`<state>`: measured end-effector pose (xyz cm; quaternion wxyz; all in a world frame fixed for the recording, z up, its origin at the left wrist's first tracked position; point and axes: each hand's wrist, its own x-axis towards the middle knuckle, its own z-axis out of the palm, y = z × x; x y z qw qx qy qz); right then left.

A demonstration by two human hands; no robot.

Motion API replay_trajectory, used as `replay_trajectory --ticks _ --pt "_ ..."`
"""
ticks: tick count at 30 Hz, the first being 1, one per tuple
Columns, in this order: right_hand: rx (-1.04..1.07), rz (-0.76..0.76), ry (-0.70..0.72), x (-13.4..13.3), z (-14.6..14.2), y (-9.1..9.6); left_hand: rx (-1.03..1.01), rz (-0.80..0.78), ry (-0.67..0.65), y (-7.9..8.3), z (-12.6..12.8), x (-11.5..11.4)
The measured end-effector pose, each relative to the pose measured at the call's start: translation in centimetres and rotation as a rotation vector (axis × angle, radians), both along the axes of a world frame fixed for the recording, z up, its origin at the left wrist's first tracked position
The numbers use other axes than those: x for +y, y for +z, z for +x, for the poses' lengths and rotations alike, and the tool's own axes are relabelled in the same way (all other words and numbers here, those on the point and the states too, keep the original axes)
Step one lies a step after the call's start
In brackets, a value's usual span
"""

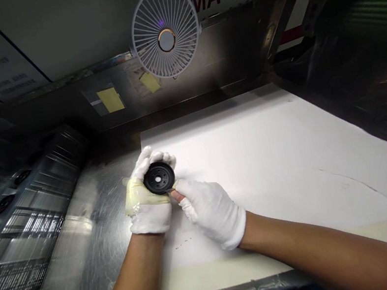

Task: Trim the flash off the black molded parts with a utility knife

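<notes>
A round black plastic part [151, 185] with a raised rim, a centre hole and smaller holes around it rests in the palm of my left hand [149, 213]. That hand wears a white glove with yellowish tape around it, and its fingers curl behind the part. My right hand [214, 211], also in a white glove, is closed in a pinch at the part's lower right edge. A bare thumb tip shows through the glove there. Whatever the pinch holds is too small to name.
White paper [265, 152] covers much of the metal table [97, 217]. A round fan [171, 64] stands out from the machine wall behind. At the left are stacked clear plastic trays [49, 200] with similar black discs [4, 204]. Yellow tape pieces [110, 100] stick to the metal panel.
</notes>
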<state>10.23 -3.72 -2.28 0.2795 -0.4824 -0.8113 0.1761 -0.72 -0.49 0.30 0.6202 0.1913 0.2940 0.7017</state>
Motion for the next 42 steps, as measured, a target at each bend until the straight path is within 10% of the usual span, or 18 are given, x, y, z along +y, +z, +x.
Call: replay_trajectory --ticks 9,18,25,42 --pt "-0.027 -0.019 -0.086 1.0 1.1 0.2 0.028 0.004 -0.082 0.0 -0.2 0.0" --pt "-0.042 0.030 -0.032 -0.1 -0.2 -0.1 -0.001 0.054 0.179 -0.1 0.7 -0.2" --pt "-0.023 0.007 -0.060 0.7 0.9 0.0 0.043 -0.076 -0.118 0.2 -0.2 -0.5" --pt "0.009 -0.006 -0.024 0.0 0.1 0.3 -0.030 0.086 0.140 0.1 0.6 -0.2"
